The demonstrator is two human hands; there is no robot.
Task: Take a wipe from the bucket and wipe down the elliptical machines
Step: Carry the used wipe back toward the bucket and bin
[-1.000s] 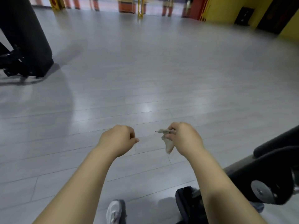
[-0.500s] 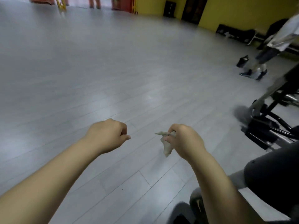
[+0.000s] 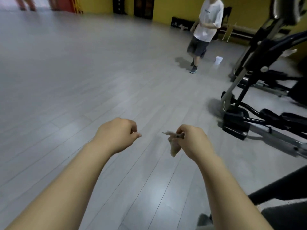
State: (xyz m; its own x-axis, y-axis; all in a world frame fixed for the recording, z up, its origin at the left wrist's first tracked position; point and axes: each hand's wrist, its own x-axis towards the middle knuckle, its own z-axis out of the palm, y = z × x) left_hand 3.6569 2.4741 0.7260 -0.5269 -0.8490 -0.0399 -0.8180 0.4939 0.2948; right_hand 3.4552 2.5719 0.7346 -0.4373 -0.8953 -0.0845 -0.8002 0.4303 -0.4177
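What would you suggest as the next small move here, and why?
Probably step right and bring the wipe to the nearest elliptical machine. The right hand pinches the crumpled wipe, the left hand holds nothing, and the machine stands off to the right, untouched by either hand.

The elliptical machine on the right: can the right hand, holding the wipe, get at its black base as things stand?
Probably not without a step closer: the right hand pinches the wipe over bare floor, apart from the base. Nothing stands between them.
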